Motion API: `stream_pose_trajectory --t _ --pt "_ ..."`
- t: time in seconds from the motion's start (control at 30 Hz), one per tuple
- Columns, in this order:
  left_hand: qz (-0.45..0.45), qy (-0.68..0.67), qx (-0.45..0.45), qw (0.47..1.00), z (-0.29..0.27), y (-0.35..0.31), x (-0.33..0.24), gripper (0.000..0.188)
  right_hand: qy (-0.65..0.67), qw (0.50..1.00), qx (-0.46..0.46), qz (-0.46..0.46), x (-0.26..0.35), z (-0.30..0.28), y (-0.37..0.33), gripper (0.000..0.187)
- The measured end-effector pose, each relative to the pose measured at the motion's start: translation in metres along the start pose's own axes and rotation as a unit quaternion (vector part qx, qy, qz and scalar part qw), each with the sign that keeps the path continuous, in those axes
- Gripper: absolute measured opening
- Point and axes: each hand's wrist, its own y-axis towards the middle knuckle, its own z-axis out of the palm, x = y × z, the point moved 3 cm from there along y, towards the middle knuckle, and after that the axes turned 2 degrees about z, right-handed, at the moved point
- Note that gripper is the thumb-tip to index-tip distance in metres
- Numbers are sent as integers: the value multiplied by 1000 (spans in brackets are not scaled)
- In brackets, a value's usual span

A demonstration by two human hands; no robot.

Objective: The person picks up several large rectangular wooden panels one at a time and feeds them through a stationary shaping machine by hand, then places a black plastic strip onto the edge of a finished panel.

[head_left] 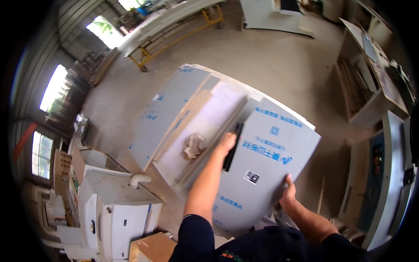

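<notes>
A large grey-blue panel (266,153) with blue print and a small black-and-white label leans up toward me over a stack of boards. At its left edge my left hand (226,143) is closed round a long black bar (233,150) lying along the panel; the fingertips are hidden. My right hand (288,193) grips the panel's right edge, thumb on the printed face and fingers out of sight behind. Left of the panel, a crumpled beige cloth (194,145) rests on a pale sheet (214,118).
More grey-blue boards (170,109) lie on the stack's left side. A white machine cabinet (126,218) and a cardboard box (152,248) stand at the lower left. Yellow-framed rollers (174,41) are at the back, and an open cabinet (366,83) stands at the right.
</notes>
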Motion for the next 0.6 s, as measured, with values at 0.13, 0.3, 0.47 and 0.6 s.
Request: stream_pose_trajectory --t 0.13,0.3,0.47,0.6 --pt "184 195 -62 961 16 -12 -78 30 -560 815 133 -66 86 -117 36 48" --pt "111 99 -57 987 -12 -33 -65 35 -590 787 -156 -88 154 -321 47 58" --pt "-15 -10 14 1000 62 -126 -35 38 -358 887 -291 -21 126 -415 29 40" --pt "-96 22 121 988 173 -200 -2 27 -186 938 -287 -52 99 -487 93 33"
